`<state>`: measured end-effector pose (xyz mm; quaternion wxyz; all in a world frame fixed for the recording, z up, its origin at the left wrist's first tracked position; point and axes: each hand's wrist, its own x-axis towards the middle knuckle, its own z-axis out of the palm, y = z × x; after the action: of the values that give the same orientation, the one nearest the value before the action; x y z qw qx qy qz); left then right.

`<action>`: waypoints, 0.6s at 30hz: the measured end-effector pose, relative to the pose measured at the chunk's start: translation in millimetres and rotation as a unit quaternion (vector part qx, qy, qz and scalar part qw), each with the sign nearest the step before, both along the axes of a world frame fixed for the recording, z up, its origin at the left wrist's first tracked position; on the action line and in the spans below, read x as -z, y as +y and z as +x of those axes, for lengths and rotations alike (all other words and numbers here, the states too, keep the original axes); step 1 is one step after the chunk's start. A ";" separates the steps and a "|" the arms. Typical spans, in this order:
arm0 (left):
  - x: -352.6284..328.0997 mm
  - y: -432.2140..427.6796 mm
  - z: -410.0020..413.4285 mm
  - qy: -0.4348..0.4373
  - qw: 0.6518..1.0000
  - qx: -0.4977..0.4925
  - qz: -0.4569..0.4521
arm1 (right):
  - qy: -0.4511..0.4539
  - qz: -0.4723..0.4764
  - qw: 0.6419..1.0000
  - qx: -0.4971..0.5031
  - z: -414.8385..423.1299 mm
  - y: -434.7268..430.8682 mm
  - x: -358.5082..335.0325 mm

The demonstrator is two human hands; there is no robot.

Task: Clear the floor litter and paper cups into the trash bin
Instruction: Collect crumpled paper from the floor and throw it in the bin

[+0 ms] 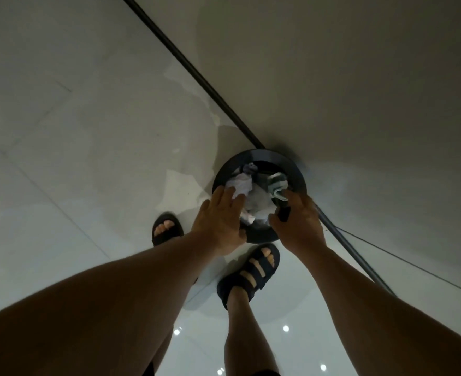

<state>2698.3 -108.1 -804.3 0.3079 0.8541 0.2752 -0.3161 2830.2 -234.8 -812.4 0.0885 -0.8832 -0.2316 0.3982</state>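
The round black plastic trash bin (262, 155) is standing on the shiny white floor (61, 158). Crumpled white paper litter (256, 199) is lying inside it. The left hand (218, 221) is pressing the paper with straight fingers at 8 o'clock. The right hand (300, 226) is curling its fingers round the bin's edge at 4 o'clock.
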 end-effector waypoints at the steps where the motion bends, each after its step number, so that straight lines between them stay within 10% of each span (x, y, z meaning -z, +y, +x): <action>1: -8.7 2.6 -0.8 -0.001 1.000 -0.004 -0.001 | 0.007 0.000 1.000 0.000 -2.0 -2.2 -9.9; 18: -320.1 87.4 -10.4 -0.120 0.987 0.076 0.078 | -0.075 0.105 0.988 0.085 -48.6 41.5 -343.1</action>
<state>2688.0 -20.7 -484.2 0.2459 0.9258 0.1943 -0.2115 2781.6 -193.3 -469.3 0.1967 -0.9128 -0.2025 0.2952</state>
